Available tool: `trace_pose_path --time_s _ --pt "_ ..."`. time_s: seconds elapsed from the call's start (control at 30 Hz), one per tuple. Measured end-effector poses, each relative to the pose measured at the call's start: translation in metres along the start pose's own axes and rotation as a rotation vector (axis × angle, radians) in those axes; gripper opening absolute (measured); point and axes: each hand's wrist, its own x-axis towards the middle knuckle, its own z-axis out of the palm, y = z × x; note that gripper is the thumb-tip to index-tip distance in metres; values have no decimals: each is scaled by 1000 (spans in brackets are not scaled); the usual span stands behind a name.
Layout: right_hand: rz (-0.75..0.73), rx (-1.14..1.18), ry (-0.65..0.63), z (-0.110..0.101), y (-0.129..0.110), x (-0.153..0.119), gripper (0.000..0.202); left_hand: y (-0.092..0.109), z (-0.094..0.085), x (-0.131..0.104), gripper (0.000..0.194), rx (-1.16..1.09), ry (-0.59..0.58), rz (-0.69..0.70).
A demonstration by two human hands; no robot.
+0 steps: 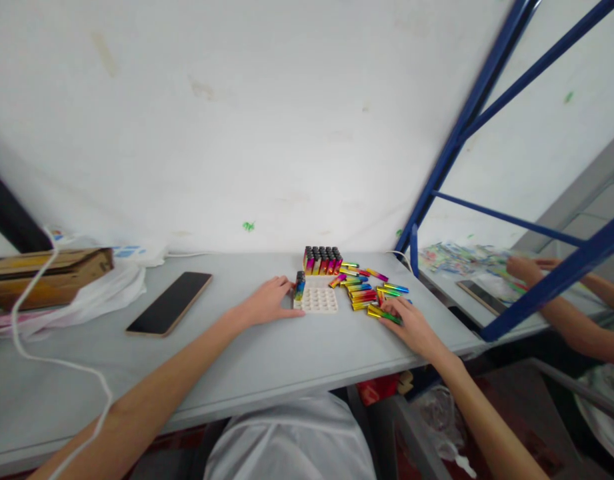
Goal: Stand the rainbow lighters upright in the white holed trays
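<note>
A white tray [321, 300] with rows of small sockets lies on the desk. One lighter [300, 287] with a blue and yellow body stands upright at its left edge. My left hand [273, 301] is at that left side, thumb at the front corner and fingers by the standing lighter, gripping the tray's edge. To the right is a loose pile of shiny, multicoloured lighters [361, 295] lying flat. My right hand [405, 321] is at the pile's front, fingers closed on a yellow-green lighter [384, 314] that lies low over the desk; the fingertips are partly hidden.
Behind the tray stands a block of upright lighters [323, 261] with black tops. A phone [171, 303] lies to the left, near a cardboard box [49, 270] and a white cable [61, 363]. A blue metal frame [439, 160] rises on the right; beyond it another person's arms [561, 303] work.
</note>
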Motion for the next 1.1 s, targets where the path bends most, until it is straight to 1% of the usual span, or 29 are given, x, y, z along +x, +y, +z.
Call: trace_pose_path --time_s 0.17,0.37,0.43,0.5,0.6,0.7,0.77,0.8,0.9,0.97,1.03,1.1 --pt "-49 -7 74 8 1 10 18 0 1 0 64 -1 13 -2" --pt "-55 -44 151 22 6 25 22 -2 2 0 62 26 26 19" --pt "-32 -67 170 26 7 33 25 -2 3 0 62 33 20 20" --pt "7 -64 186 28 7 43 32 -2 4 0 61 36 14 13" --pt "96 4 228 29 0 60 44 -3 4 0 61 29 23 14" --pt "211 137 290 29 -18 80 54 -3 4 0 62 19 24 19" --pt "270 292 315 30 -36 95 63 -3 3 0 62 15 18 13" --pt "295 391 308 31 -46 102 67 -3 3 0 62 13 15 12" --pt "291 618 254 38 -78 124 62 -3 4 0 62 10 8 10" --pt "283 737 216 46 -99 136 66 -3 4 0 63 13 0 5" --pt "275 880 147 56 -116 145 69 -3 5 0 64 19 -8 3" --pt "255 1010 58 65 -131 149 67 -2 6 0 64 22 -8 10"
